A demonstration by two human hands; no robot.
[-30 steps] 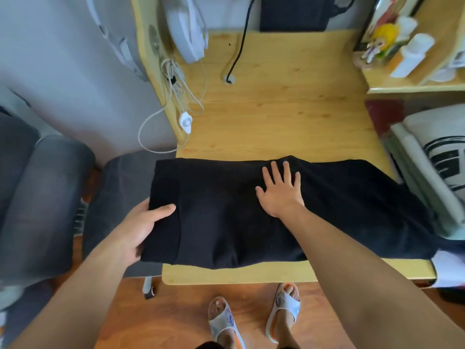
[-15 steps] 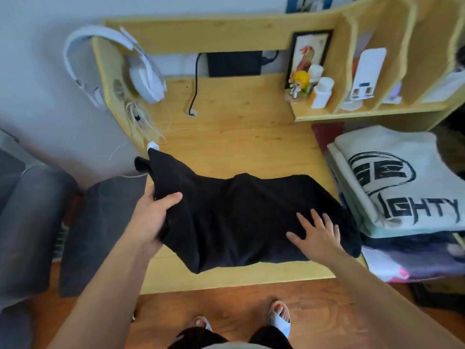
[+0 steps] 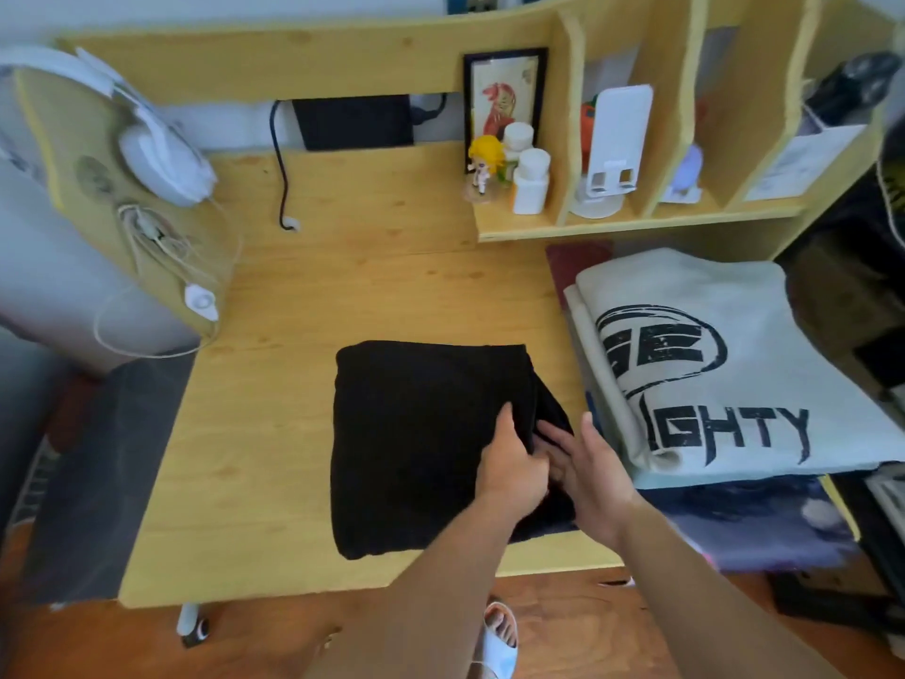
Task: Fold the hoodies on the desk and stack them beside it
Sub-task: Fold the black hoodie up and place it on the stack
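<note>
Black hoodie folded square on desk. Left hand pinches its right edge; right hand slides flat fingers underneath. Pale hoodie beside reads "GHTY".

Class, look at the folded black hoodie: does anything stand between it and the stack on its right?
Nothing visible: only bare desk separates the black hoodie from the stack; both hands are at its right edge.

Person seen from above: both forearms bare, no sleeves, watch or rings visible on the left hand or right hand. One foot wears a white open-toed slide sandal with a broad strap.
</note>
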